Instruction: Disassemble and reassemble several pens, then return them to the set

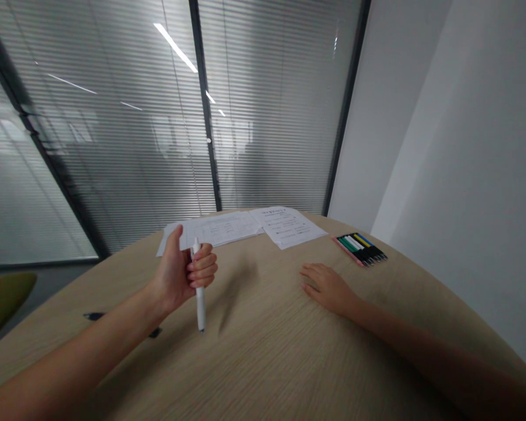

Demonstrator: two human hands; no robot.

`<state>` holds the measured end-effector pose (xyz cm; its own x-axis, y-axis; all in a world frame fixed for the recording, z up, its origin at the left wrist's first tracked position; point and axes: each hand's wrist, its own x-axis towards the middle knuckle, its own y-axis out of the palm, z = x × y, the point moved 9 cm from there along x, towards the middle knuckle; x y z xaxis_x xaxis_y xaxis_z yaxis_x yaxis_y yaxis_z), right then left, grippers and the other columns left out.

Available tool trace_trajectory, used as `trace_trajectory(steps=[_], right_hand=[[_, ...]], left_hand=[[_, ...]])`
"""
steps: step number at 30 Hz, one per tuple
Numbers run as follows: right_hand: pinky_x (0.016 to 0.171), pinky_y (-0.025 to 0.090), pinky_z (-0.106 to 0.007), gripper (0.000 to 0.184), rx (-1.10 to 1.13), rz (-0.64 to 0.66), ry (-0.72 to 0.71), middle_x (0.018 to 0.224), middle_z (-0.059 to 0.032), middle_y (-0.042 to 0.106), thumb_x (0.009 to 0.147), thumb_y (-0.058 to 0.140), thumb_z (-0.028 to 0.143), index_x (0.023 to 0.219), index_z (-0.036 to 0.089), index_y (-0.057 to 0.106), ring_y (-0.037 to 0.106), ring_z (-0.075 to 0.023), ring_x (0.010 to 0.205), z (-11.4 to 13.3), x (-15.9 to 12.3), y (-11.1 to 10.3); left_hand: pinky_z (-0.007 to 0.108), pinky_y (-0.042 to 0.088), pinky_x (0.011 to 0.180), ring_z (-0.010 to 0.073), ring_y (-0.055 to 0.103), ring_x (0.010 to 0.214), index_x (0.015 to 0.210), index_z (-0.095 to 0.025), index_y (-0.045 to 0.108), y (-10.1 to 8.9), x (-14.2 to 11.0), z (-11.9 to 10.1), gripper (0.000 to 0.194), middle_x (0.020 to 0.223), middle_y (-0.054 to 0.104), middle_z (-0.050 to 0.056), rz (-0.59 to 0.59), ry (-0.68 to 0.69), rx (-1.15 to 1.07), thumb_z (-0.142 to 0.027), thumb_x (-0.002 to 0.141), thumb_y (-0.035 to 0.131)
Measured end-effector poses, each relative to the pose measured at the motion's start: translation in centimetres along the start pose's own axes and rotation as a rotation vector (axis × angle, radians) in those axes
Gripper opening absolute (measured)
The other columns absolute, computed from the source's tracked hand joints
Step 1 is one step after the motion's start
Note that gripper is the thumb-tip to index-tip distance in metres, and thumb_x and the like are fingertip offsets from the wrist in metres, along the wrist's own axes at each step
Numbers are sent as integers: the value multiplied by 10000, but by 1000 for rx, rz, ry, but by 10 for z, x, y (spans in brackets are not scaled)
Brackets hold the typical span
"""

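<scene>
Gripping a white pen [200, 304] upright in a closed fist, tip pointing down, the left hand [177, 272] hovers above the pale wood-grain worktop [263, 351], just in front of 2 overlapping printed papers [245, 228]. The right hand [326, 287] lies flat on the worktop, fingers loosely spread, near a pink-edged pack of coloured pens [360, 248]. A dark pen [94, 316] lies under the left forearm [100, 345].
</scene>
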<state>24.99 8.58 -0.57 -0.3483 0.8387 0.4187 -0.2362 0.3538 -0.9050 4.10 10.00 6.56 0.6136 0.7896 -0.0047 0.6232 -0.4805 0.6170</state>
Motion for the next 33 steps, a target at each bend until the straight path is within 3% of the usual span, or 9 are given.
trace_trajectory(steps=[3, 6, 11, 16, 20, 23, 26, 29, 33], right_hand=[[902, 365, -365, 325, 5, 1, 0, 1118, -115, 551, 788, 434, 280, 1043, 126, 563, 483, -209, 1035, 0, 0, 0], [905, 365, -364, 317, 5, 8, -6, 1112, -117, 555, 802, 414, 268, 1035, 120, 568, 487, -209, 1032, 1, 1, 0], [913, 357, -372, 317, 3, 4, 2, 1122, -114, 550, 800, 417, 271, 1043, 129, 566, 486, -209, 1037, 0, 1, 1], [903, 365, -372, 312, 16, 4, -1, 1116, -116, 553, 797, 424, 270, 1039, 132, 566, 486, -209, 1035, -1, 0, 1], [901, 369, -362, 302, 9, -1, 1, 1101, -115, 562, 807, 409, 259, 1023, 126, 573, 492, -207, 1027, 0, 1, -1], [900, 369, -365, 302, 9, -5, -4, 1096, -115, 566, 822, 386, 260, 1016, 128, 577, 500, -204, 1018, 2, 2, -2], [895, 374, -359, 306, 1, -1, -3, 1099, -112, 564, 828, 382, 269, 1020, 131, 576, 501, -203, 1018, 2, 2, -3], [889, 378, -360, 307, -4, 1, -1, 1097, -110, 566, 830, 382, 279, 1014, 132, 580, 502, -206, 1014, 2, 2, -2], [899, 370, -357, 306, 5, -5, 3, 1101, -116, 563, 829, 389, 269, 1018, 121, 580, 499, -205, 1019, 3, 1, -3]], left_hand=[[137, 242, 259, 48, 132, 309, 448, -188, 247, -2, 1, 0, 332, 412, 127, -86, 2, -1, 36, -270, 736, 391], [139, 217, 260, 51, 102, 316, 442, -189, 226, -1, 1, 0, 278, 406, 111, -82, 21, 5, 62, -174, 668, 386], [142, 187, 282, 54, 95, 336, 454, -187, 225, 3, -2, -1, 298, 425, 105, -76, 16, 23, 37, -198, 735, 323], [142, 177, 297, 49, 106, 355, 475, -185, 246, 4, -4, 0, 450, 446, 114, -78, -8, 18, -41, -455, 831, 195], [144, 165, 295, 44, 103, 353, 475, -185, 234, 4, -4, 2, 499, 442, 117, -79, -16, 4, -68, -524, 827, 137], [144, 158, 294, 45, 96, 356, 474, -185, 226, 5, -4, 2, 481, 442, 115, -79, -18, 1, -43, -486, 838, 131], [145, 166, 297, 52, 90, 360, 469, -186, 224, 5, -4, 0, 413, 443, 106, -76, -25, 17, 6, -341, 848, 169], [146, 171, 290, 57, 85, 347, 453, -188, 218, 3, -3, -2, 336, 435, 90, -74, -28, 40, 36, -188, 788, 240], [145, 173, 263, 54, 93, 311, 424, -189, 221, -1, 0, 1, 301, 404, 90, -80, -10, 31, 59, -160, 696, 346]])
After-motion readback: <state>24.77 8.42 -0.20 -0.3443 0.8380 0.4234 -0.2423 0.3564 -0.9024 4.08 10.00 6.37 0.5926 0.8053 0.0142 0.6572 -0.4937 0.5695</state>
